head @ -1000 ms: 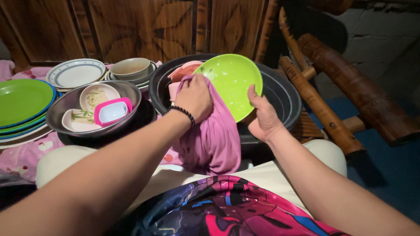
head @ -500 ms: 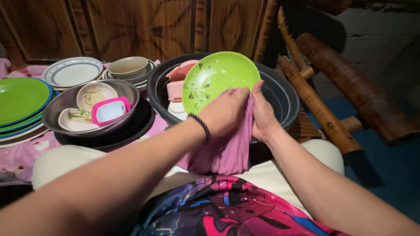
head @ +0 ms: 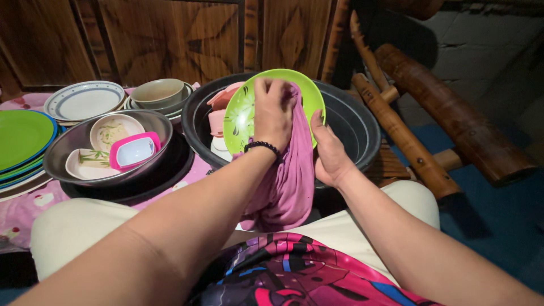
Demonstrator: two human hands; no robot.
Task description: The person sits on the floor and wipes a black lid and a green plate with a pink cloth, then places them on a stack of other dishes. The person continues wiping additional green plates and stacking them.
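a lime green plate (head: 243,116) is held tilted over the big black basin (head: 362,122), its face turned toward the camera. the right hand (head: 327,150) is clamped on the plate's lower right rim, thumb laid on the front and the other fingers hidden behind it. the left hand (head: 273,113), a dark bead bracelet (head: 262,147) at its wrist, is pressed flat against the plate's upper face with a mauve cloth (head: 289,175) bunched beneath the curled fingers; the rest of the cloth is left hanging down toward the lap. pink dishes (head: 222,102) can be made out inside the basin, just behind the plate.

to the left, a steel bowl (head: 160,123) is seen on a dark tray, with small patterned dishes and a pink-rimmed tub (head: 133,151) inside it. green plates (head: 20,133) are stacked at the far left, and a blue-rimmed white plate (head: 84,100) and a beige bowl (head: 157,91) are set behind.

risk, as judged from here: the plate is gripped at one edge only (and droplets seem to show on its face), so a hard push from the cloth hand could twist it out of the grip and drop it onto the dishes below. the trailing cloth could also be dipped into the basin.
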